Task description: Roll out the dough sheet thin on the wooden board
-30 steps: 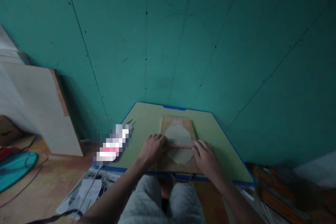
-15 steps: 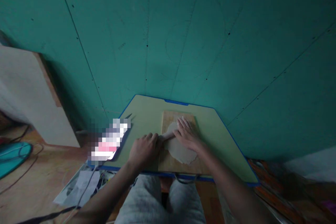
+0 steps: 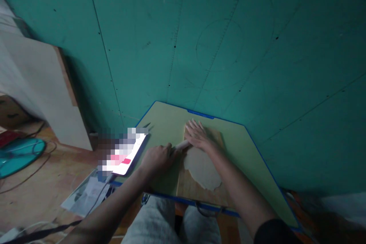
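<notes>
My left hand [image 3: 158, 156] is wrapped round the left end of a pale rolling pin [image 3: 181, 145]. The right hand [image 3: 197, 133] lies over the pin's other end with its fingers stretched out and spread, pointing towards the wall. Part of the pin is hidden under that palm. A flat, uneven sheet of dough [image 3: 203, 169] lies on a wooden board [image 3: 187, 187], on the near side of the pin. The right forearm covers some of the dough's right edge.
The board rests on a pale yellow table [image 3: 164, 120] with a blue edge, against a green wall [image 3: 148, 45]. A lit tablet [image 3: 134, 154], partly pixelated, stands at the table's left with a cable. A pale panel [image 3: 48, 80] leans at far left.
The camera view has shifted. My right hand and the pin have moved away from me across the dough, towards the board's far end, baring more of the sheet on the near side.
</notes>
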Demonstrator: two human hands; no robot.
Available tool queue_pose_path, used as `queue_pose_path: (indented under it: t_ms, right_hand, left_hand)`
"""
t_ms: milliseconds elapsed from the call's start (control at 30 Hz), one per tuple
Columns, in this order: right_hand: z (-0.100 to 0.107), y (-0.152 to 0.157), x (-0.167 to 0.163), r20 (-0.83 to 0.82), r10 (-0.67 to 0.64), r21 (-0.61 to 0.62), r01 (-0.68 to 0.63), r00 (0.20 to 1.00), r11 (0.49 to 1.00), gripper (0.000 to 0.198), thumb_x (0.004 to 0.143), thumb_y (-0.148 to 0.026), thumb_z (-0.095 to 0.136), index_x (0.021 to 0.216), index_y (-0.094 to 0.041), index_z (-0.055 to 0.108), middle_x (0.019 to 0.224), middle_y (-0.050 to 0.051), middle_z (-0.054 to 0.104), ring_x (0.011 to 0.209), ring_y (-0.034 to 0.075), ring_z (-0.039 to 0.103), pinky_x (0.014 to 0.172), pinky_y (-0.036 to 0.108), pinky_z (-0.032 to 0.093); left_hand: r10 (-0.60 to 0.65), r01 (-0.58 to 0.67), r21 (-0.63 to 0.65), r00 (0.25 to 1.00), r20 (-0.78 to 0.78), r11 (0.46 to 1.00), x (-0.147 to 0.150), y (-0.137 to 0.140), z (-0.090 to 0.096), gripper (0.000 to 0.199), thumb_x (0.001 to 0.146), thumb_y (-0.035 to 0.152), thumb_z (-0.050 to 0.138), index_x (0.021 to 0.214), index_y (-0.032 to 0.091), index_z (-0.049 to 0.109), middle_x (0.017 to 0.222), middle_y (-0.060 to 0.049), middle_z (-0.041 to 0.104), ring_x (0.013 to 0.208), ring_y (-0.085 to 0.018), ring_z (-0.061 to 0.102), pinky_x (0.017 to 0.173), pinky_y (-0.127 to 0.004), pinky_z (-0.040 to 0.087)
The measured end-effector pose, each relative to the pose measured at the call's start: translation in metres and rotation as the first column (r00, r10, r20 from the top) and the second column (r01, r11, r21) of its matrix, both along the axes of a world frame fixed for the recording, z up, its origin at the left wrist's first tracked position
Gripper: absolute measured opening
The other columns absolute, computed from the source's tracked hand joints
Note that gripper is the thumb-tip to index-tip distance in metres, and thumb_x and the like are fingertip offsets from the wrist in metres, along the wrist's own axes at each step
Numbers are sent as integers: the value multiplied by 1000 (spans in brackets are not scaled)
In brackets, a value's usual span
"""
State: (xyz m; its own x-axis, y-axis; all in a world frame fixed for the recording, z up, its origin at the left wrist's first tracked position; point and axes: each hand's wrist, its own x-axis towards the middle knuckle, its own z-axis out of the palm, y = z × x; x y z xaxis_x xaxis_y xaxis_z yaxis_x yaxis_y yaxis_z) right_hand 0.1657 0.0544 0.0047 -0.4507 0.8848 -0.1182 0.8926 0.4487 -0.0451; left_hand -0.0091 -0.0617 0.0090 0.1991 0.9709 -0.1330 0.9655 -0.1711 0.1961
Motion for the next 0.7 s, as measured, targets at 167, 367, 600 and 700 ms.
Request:
queue_pose_path:
  t_ms: [167, 367, 600, 700]
  right_hand:
    - [-5, -18, 18, -60, 16, 49, -13, 998, 999, 57, 100, -38, 28, 148, -9, 42, 159, 13, 32, 150, 25, 17, 122, 43, 10]
    - [-20, -62, 72, -219, 28, 87, -9, 975, 996, 52, 100, -33, 29, 143, -11, 47, 153, 14, 42, 144, 20, 33, 120, 39, 26]
    - [-21, -102, 91, -354, 88, 57, -72, 931, 996, 50, 96, -30, 35, 140, -12, 50, 155, 15, 38, 146, 25, 29, 120, 48, 26]
    - [-20, -113, 73, -394, 146, 23, -149, 908, 989, 53, 90, -23, 39, 142, -13, 49, 158, 13, 34, 149, 25, 20, 121, 51, 22]
  left_hand:
    - [-44, 44, 18, 998, -38, 999, 10, -14, 0, 44, 102, 43, 25, 110, 16, 59, 89, -15, 71, 79, -29, 73, 63, -36, 54]
    - [-172, 172, -17, 985, 35, 985, 39, -61, 3, 46, 95, 21, 43, 141, 17, 41, 106, -15, 69, 82, -27, 72, 62, -33, 55]
    - [-208, 239, -137, 955, 210, 961, 84, -134, -6, 66, 90, 14, 46, 153, 16, 26, 104, -15, 72, 83, -27, 72, 66, -33, 58]
    - [-203, 272, -204, 931, 305, 940, 91, -149, -26, 62, 88, 18, 48, 149, 19, 35, 106, -14, 73, 86, -29, 74, 69, -36, 59]
